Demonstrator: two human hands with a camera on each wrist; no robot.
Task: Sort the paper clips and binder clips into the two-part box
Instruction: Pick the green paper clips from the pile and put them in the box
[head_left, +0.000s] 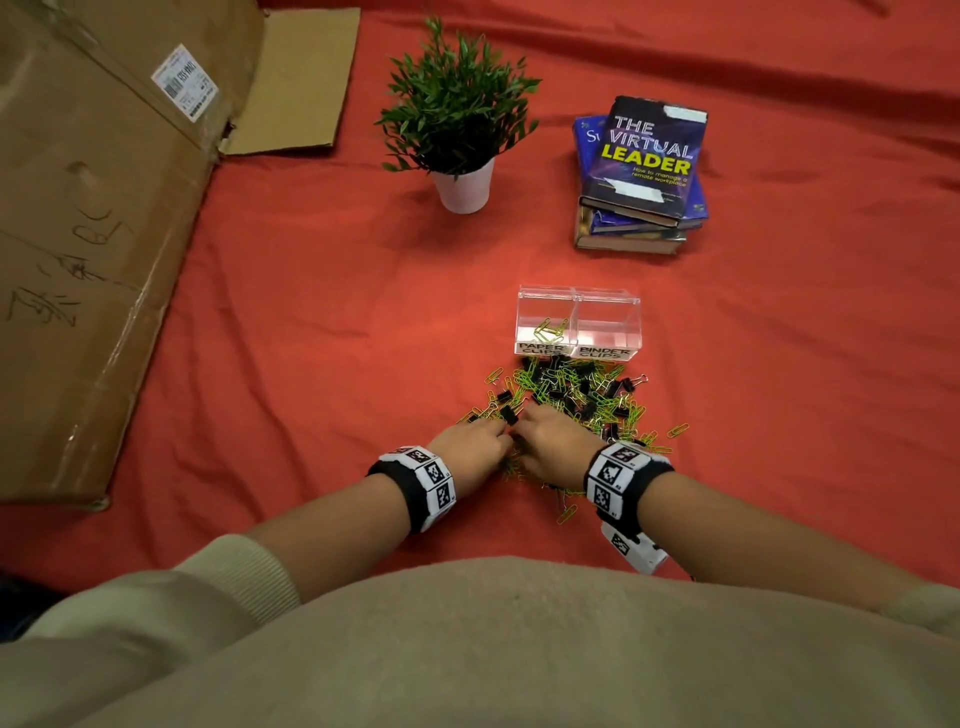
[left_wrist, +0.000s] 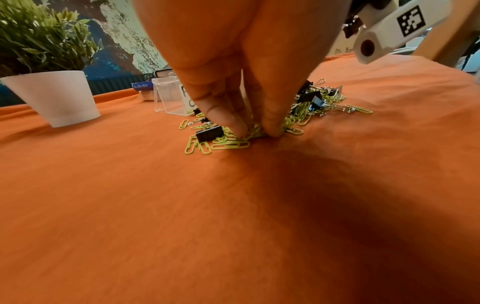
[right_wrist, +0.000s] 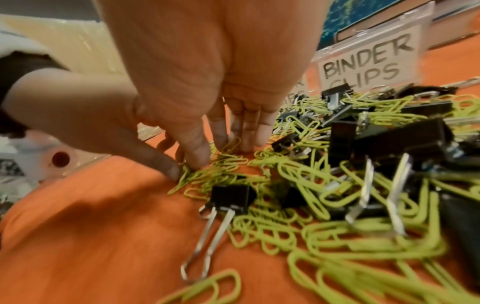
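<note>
A heap of green paper clips and black binder clips (head_left: 576, 395) lies on the red cloth, just in front of the clear two-part box (head_left: 576, 312). Its halves are labelled PAPER CLIPS and BINDER CLIPS (right_wrist: 369, 61). A few paper clips (head_left: 548, 327) lie in the left half; the right half looks bare. Both hands meet at the heap's near left edge. My left hand (left_wrist: 255, 131) pinches green paper clips between thumb and fingers, next to a binder clip (left_wrist: 209, 132). My right hand (right_wrist: 221, 152) presses its thumb and straight fingers down onto paper clips beside it.
A potted plant (head_left: 462, 130) in a white cup stands behind the heap to the left. A stack of books (head_left: 644, 171) lies behind the box. Flattened cardboard (head_left: 104, 234) covers the far left. Stray clips (head_left: 675, 431) trail off to the right.
</note>
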